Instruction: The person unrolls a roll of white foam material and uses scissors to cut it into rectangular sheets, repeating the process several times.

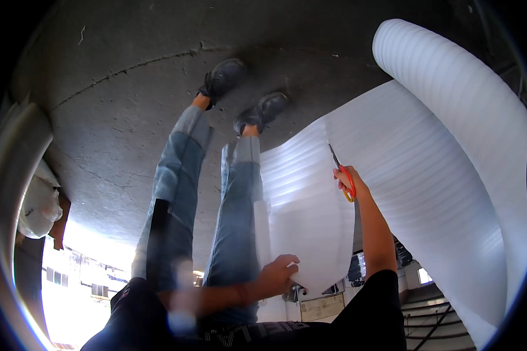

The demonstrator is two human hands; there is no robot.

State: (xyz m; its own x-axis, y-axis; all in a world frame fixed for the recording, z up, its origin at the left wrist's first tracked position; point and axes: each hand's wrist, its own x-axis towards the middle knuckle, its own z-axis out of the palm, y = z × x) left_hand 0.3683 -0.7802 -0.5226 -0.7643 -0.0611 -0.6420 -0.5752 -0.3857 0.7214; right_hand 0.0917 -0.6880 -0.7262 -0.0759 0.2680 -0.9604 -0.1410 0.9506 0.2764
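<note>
My right hand (360,183) is wrapped around scissors (351,192) with red and yellow handles and dark blades. The blades point away from me and lie at the white foam sheet (310,205); whether they are parted is too small to tell. A gap in the sheet runs from near my right forearm up toward the scissors. My left hand (277,275) has its fingers curled on the near edge of the left part of the sheet. To the right, the sheet continues into a large ribbed foam roll (451,76).
My legs in jeans (234,205) and dark shoes (262,111) are left of the sheet on a grey concrete floor (129,117) with a crack. At the far left are a pale roll (26,134) and a white plastic bag (39,207).
</note>
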